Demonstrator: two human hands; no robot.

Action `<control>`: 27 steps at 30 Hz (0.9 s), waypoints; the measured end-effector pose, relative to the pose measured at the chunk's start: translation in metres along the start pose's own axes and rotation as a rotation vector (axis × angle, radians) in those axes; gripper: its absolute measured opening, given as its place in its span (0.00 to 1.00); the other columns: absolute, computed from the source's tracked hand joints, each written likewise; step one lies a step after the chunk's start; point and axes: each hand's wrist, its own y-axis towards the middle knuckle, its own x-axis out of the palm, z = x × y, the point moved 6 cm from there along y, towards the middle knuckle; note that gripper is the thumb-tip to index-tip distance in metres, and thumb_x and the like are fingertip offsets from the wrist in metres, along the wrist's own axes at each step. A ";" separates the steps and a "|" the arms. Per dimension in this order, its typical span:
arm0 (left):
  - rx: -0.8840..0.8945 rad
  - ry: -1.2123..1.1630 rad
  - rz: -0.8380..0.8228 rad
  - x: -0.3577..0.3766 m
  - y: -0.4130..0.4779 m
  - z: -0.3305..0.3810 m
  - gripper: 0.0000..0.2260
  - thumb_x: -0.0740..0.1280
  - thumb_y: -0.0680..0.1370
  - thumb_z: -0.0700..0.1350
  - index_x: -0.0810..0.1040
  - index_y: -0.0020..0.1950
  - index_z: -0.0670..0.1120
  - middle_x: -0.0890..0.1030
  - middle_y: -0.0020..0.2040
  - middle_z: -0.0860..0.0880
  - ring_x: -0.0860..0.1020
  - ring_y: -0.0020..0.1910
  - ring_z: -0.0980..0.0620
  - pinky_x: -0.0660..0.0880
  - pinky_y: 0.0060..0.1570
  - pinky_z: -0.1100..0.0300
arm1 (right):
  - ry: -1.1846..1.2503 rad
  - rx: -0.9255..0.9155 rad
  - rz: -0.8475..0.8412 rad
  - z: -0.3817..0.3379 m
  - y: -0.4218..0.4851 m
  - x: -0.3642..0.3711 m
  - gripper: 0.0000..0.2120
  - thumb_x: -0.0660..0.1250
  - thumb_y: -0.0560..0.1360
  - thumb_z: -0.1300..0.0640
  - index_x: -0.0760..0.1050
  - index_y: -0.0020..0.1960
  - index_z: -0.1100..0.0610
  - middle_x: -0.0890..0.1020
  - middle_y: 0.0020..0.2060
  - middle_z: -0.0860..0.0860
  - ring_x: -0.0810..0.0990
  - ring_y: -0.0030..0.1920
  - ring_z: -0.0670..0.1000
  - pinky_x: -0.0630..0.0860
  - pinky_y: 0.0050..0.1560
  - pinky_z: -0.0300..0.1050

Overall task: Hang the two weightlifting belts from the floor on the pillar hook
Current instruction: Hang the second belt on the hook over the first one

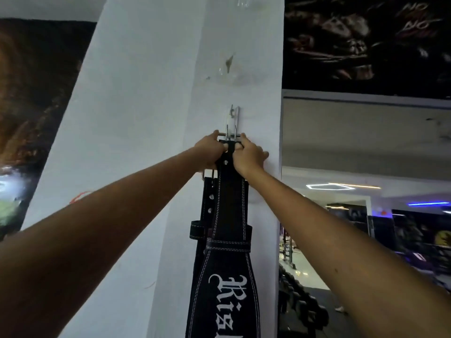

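Black leather with white stitching makes up the front weightlifting belt (228, 230), which hangs down the face of the white pillar (136, 106). Its steel buckle (230, 134) is lifted just under the small metal hook (234, 112); whether a prong is already over the hook is hard to tell. The left hand (210, 152) and right hand (247, 154) meet at the strap end, fingers (240, 145) curled and pinching the buckle frame and the leather below it. A second belt (207, 203) hangs behind and to the left, its own buckle lower, apparently held up by the left hand.

Thick and wide, the leather probably stays stiff and fairly heavy, pulling straight down, so the rigid buckle frame looks like the sound place to hold and the part to seat on the hook.

No containers appear in the head view.
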 end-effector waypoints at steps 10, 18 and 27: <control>0.128 0.354 0.144 -0.009 -0.015 -0.006 0.22 0.61 0.80 0.43 0.65 0.75 0.47 0.76 0.64 0.40 0.76 0.61 0.40 0.74 0.61 0.47 | -0.063 -0.090 -0.064 -0.001 -0.033 -0.006 0.26 0.55 0.83 0.56 0.54 0.79 0.52 0.76 0.62 0.61 0.63 0.66 0.62 0.62 0.53 0.44; 0.487 0.745 0.142 -0.006 -0.088 -0.026 0.17 0.59 0.80 0.39 0.70 0.69 0.41 0.74 0.64 0.40 0.70 0.63 0.39 0.74 0.51 0.44 | -0.256 -0.230 -0.046 -0.008 -0.084 -0.007 0.26 0.60 0.78 0.64 0.61 0.75 0.63 0.71 0.69 0.58 0.65 0.68 0.60 0.70 0.68 0.52; 0.550 0.849 0.029 -0.013 -0.164 -0.086 0.21 0.54 0.82 0.48 0.65 0.74 0.42 0.66 0.75 0.42 0.65 0.73 0.42 0.63 0.71 0.45 | -0.448 -0.252 -0.086 0.016 -0.185 -0.001 0.24 0.56 0.83 0.56 0.59 0.77 0.62 0.59 0.78 0.59 0.54 0.79 0.57 0.55 0.77 0.50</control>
